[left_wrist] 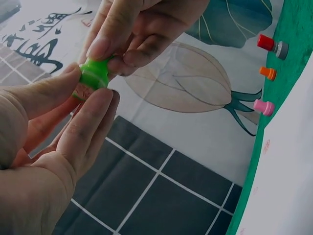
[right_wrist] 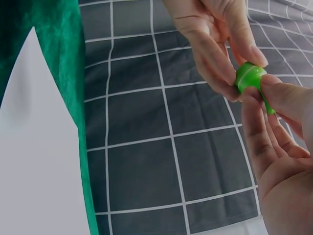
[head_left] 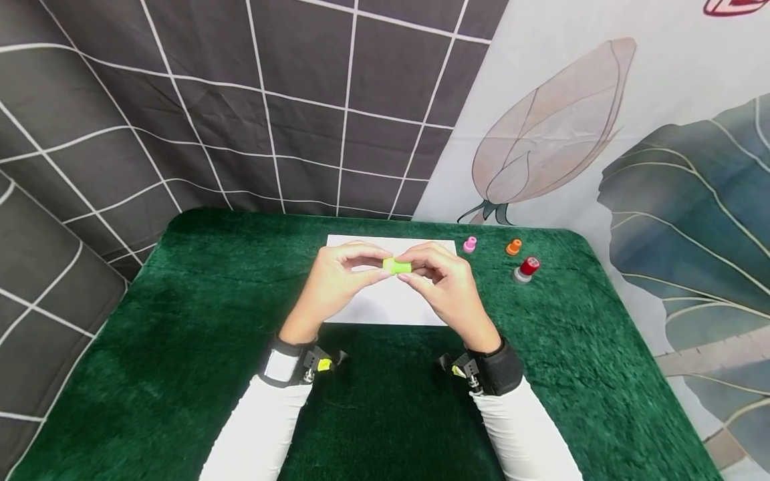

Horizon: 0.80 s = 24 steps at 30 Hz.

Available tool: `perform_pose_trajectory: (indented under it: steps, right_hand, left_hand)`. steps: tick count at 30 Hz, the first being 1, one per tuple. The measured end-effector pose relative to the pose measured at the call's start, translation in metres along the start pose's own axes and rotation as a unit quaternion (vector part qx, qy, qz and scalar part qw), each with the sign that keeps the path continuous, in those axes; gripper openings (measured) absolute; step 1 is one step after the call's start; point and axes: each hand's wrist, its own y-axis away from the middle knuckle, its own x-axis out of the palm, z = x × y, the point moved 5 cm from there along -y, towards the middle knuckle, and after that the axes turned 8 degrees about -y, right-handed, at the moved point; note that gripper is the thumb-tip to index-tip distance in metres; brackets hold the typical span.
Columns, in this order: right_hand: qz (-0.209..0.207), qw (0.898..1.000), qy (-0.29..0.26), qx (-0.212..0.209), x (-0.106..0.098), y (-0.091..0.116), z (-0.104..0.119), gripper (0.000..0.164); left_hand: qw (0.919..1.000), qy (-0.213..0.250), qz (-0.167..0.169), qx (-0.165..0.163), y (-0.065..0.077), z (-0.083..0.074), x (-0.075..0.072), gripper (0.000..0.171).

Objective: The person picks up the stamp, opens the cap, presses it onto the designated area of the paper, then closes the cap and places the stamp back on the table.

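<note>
A small bright green stamp is held up between both hands over the white paper. My left hand pinches its wider end between thumb and fingertips. From the other side, the thumb and fingers of my right hand grip the narrower handle. In the left wrist view the stamp shows a reddish patterned face at its wide end. The right wrist view has the stamp lying sideways, partly covered by fingertips. Faint red prints mark the paper.
To the right of the paper stand a pink stamp, an orange stamp and a larger red-topped stamp with a pale base. A green plush cloth covers the table. Behind it hangs a grid-patterned curtain.
</note>
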Motion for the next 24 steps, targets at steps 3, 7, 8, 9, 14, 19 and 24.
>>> perform_pose_trajectory:
  steps: [3, 7, 8, 9, 14, 19, 24]
  right_hand:
    - [-0.008, 1.0, 0.001, 0.002, -0.004, -0.001, 0.001, 0.024]
    - [-0.033, 0.999, 0.001, 0.01, -0.013, -0.001, 0.001, 0.025]
    - [-0.038, 0.999, -0.001, 0.012, -0.015, -0.001, 0.001, 0.025]
    - [-0.041, 0.999, 0.0, 0.013, -0.017, -0.001, 0.0, 0.025]
    - [-0.033, 0.999, 0.028, 0.017, -0.018, -0.003, -0.004, 0.025]
    - [-0.009, 0.994, 0.106, 0.006, -0.011, -0.002, -0.009, 0.024]
    - [0.021, 0.985, 0.167, -0.027, -0.002, -0.004, -0.016, 0.022]
  left_hand:
    - [0.9999, -0.015, -0.007, -0.004, 0.0, 0.001, -0.006, 0.025]
    - [0.9987, -0.025, -0.043, -0.012, 0.002, 0.0, -0.023, 0.024]
    - [0.9983, -0.022, -0.052, -0.012, 0.002, -0.001, -0.028, 0.024]
    - [0.9979, -0.02, -0.06, -0.013, 0.003, -0.002, -0.032, 0.024]
    - [0.996, -0.017, -0.087, -0.004, 0.007, -0.006, -0.052, 0.025]
    - [0.994, -0.023, -0.106, -0.008, 0.009, -0.003, -0.065, 0.026]
    - [0.993, -0.022, -0.116, -0.011, 0.009, -0.002, -0.07, 0.026]
